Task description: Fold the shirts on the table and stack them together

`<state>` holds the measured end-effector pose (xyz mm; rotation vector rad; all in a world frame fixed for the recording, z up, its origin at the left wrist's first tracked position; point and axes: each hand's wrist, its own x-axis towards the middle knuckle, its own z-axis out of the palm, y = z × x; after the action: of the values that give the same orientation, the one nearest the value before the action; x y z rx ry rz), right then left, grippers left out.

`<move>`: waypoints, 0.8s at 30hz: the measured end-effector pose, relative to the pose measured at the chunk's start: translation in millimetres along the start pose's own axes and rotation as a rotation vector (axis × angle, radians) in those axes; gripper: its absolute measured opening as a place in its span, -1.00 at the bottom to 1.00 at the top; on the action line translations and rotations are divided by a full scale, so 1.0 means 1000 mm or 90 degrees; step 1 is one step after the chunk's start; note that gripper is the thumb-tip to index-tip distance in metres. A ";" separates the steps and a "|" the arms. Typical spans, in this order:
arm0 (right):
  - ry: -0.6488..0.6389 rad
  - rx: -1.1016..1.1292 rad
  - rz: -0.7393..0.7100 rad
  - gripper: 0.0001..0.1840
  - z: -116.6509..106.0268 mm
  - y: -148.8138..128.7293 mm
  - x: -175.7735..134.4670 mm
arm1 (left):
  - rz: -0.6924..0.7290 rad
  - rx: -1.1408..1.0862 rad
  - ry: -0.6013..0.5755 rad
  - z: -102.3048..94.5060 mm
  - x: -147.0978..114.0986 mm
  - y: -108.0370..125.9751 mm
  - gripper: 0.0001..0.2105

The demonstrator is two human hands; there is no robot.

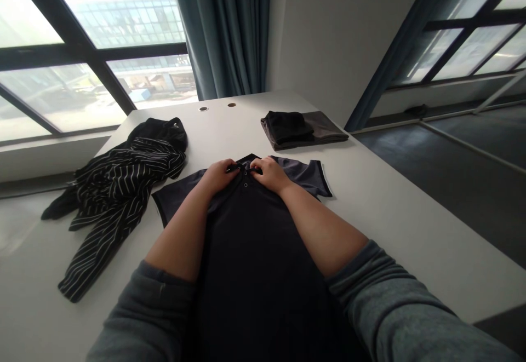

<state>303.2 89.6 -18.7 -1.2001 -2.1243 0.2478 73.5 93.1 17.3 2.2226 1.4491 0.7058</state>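
Observation:
A dark short-sleeved polo shirt (255,230) lies spread front up on the white table, its collar end away from me and its lower part running toward my body. My left hand (222,177) is closed on the left side of the collar. On the collar's other side, my right hand (269,173) pinches the fabric with its fingers curled. Small round buttons show on the placket between and just below the hands. Both sleeves stick out sideways, the right one somewhat creased. The fingertips are partly hidden in the dark cloth.
A crumpled heap of black and white-striped clothing (131,170) lies at the left. Folded dark garments (304,127) are stacked at the back right of the white table (411,230). Two cable holes sit near its far edge. Behind are a blue curtain (226,33) and windows.

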 end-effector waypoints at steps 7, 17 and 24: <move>-0.009 0.020 -0.033 -0.84 -0.007 -0.005 -0.001 | -0.107 0.052 0.097 0.019 0.001 0.011 -0.77; -0.041 -0.054 -0.093 -0.88 -0.007 -0.010 0.002 | -0.086 0.161 0.026 0.019 -0.003 0.030 -0.73; 0.011 -0.018 -0.136 -0.89 -0.010 -0.012 0.002 | -0.096 0.187 0.037 0.017 -0.009 0.034 -0.73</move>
<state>300.8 83.4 -4.5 -0.9768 -2.2271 0.1113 105.4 70.4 21.5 2.2865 1.8298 0.5414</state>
